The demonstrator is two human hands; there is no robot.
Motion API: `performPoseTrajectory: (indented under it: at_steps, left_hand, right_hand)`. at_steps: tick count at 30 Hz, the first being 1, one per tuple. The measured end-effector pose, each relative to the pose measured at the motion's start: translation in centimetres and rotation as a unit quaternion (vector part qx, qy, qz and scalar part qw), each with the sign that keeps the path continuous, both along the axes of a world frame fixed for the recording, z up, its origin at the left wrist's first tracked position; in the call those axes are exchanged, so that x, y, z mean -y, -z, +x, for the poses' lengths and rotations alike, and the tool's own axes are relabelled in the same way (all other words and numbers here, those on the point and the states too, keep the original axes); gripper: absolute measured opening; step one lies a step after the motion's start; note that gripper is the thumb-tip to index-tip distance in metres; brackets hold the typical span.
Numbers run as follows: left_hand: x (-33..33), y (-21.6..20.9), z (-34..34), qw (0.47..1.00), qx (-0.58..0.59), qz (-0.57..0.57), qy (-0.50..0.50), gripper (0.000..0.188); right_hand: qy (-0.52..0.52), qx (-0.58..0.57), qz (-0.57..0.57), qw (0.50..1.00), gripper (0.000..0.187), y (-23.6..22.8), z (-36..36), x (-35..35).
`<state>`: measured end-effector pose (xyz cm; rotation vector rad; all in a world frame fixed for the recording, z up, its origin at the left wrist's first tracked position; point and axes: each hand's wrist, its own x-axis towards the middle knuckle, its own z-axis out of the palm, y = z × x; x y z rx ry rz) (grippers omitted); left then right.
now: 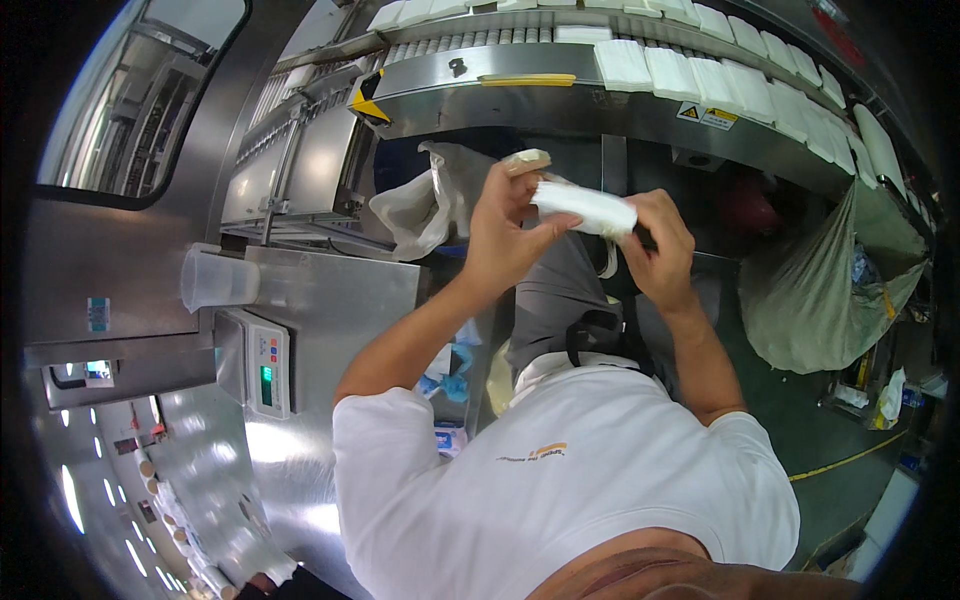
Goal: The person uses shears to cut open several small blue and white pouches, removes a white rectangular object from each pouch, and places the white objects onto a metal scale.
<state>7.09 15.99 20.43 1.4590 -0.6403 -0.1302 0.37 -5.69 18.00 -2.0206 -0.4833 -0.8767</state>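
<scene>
the left hand [505, 235] and the right hand [660, 250] are both raised in front of the chest, each closed on one end of a white wrapped packet [585, 207]. the left fingers curl over the packet's left end with the thumb underneath; a pale taped fingertip [527, 158] sticks up above it. the right hand pinches the packet's right end, where a loose strip of wrapper [608, 258] hangs down. the packet lies nearly level, tilted slightly down to the right, in the air, clear of every surface.

just beyond the hands the curved steel edge of a conveyor [560, 90] runs across the top of the view, carrying a row of white packets [720, 85] that bends away to the right. a yellow strip [527, 79] lies on its steel cover. the gap between the packet and the conveyor's lower edge is small but open.

to the left, a steel table [330, 290] has its near corner close to the left forearm; a clear plastic jug [215, 278] sits at its far left edge, and a weighing scale [262, 360] sits beside it. a white plastic bag [420, 205] hangs near the left hand. to the right, a large grey-green sack [820, 290] hangs open, well apart from the right hand, with dark floor [800, 420] between them.
</scene>
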Motion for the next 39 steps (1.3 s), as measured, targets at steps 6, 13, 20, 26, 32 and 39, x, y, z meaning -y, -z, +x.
performPoseTrajectory:
  at_steps: [6, 13, 20, 26, 32, 39]
  left_hand:
    - [-1.8, -2.7, 0.0, 0.941, 0.329, 0.072, -0.016, 0.065]
    - [-1.4, -3.1, 0.1, 0.875, 0.473, -0.026, -0.103, 0.067]
    - [-8.3, -6.2, -3.7, 0.877, 0.468, 0.110, 0.011, 0.034]
    - [-15.6, -5.8, -13.6, 0.895, 0.149, 0.168, -0.385, 0.034]
    - [-35.2, -6.9, -20.5, 0.694, 0.052, -0.295, -0.655, 0.034]
    - [-61.8, 1.6, -25.3, 0.628, -0.094, -0.268, -0.725, 0.039]
  right_hand:
    - [-0.005, 0.274, -0.132, 0.953, 0.036, -1.5, 0.1, 1.3]
    - [-0.027, 0.339, -0.168, 0.925, 0.035, -3.3, -0.4, 1.6]
    - [-0.212, 0.269, -0.114, 0.933, 0.033, -5.2, 1.6, -3.3]
    - [-0.403, -0.071, 0.034, 0.912, 0.041, -3.6, 2.3, -11.6]
    - [-0.470, -0.208, -0.071, 0.855, 0.044, -1.3, 1.8, -16.4]
    - [-0.466, -0.232, -0.121, 0.845, 0.045, -0.1, 1.6, -17.2]
